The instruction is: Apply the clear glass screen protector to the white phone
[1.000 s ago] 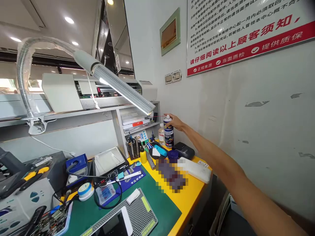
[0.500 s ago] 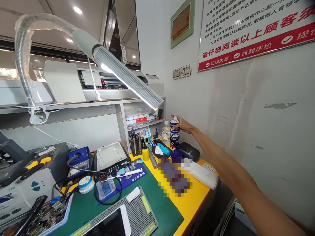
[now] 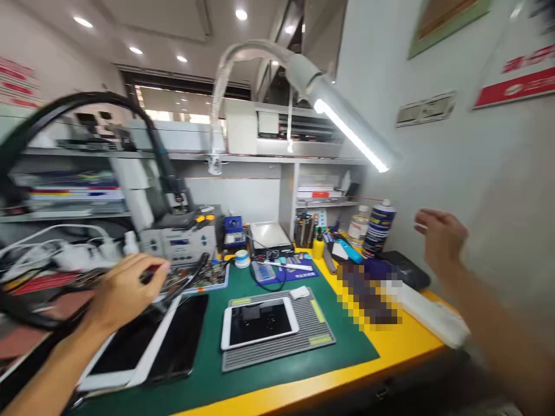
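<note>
My right hand (image 3: 442, 240) is in the air beside the wall, fingers loosely bent and slightly blurred, with nothing seen in it. To its left, a dark blue spray can (image 3: 378, 229) with a white cap and thin red straw stands upright, apart from the hand. At the left, my left hand (image 3: 125, 289) hovers over a white-framed tablet (image 3: 125, 346), its thumb and fingers curved with a gap between them. A black-handled tool (image 3: 195, 274) lies just right of that hand. Another white tablet (image 3: 262, 323) rests face up on a grey ridged mat (image 3: 318, 332).
A clear bottle (image 3: 358, 225) stands beside the can. On the yellow bench (image 3: 416, 341) lie a pixelated item (image 3: 368, 297) and a white oblong case (image 3: 425, 312). A lit lamp (image 3: 351, 127) hangs overhead. A grey soldering station (image 3: 177, 242) stands behind a tray of parts (image 3: 217, 277).
My right hand has let go of the spray can and moved right, away from it. My left hand has come into view. The camera has turned left, showing more of the bench.
</note>
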`<state>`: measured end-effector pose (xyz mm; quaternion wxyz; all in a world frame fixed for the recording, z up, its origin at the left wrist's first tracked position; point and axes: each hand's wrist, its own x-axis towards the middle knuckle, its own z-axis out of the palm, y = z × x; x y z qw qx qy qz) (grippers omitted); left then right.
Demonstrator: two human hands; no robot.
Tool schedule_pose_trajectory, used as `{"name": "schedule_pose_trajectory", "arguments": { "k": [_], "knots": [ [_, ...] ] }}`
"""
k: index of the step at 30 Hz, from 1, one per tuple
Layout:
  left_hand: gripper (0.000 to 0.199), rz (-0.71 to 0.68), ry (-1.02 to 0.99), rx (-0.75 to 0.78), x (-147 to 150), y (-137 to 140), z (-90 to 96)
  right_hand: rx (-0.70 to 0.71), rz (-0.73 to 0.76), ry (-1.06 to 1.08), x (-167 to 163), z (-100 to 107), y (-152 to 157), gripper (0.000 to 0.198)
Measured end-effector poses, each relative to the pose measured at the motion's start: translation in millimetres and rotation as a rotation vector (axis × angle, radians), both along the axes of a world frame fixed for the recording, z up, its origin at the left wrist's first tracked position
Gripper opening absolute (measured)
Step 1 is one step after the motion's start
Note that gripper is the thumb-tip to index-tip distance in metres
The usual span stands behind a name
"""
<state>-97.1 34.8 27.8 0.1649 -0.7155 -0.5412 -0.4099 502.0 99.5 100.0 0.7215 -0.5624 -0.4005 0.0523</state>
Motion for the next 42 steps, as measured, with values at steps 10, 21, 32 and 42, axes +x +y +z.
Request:
{"name": "schedule_pose_trajectory", "arguments": {
  "k": [10, 21, 32, 42],
  "knots": [
    [0.039, 0.05, 0.155, -0.537, -33, -12, 37.0, -0.066, 0.687, -0.293, -184, -29, -58, 0.03],
    [0.102, -0.095, 0.634, -1.037, -8, -13, 42.2, -0.06, 1.012, -0.623, -254, -66, -50, 0.019],
    [0.065, -0.1, 0.746, -0.971, 12, -6, 51.3, -0.064, 0.96, -0.601, -239, -73, -41, 0.016],
    [0.064, -0.211, 0.749, -0.555, 92, -18, 70.6, 0.108, 1.02, -0.724, -246, -82, -50, 0.049]
  ]
}}
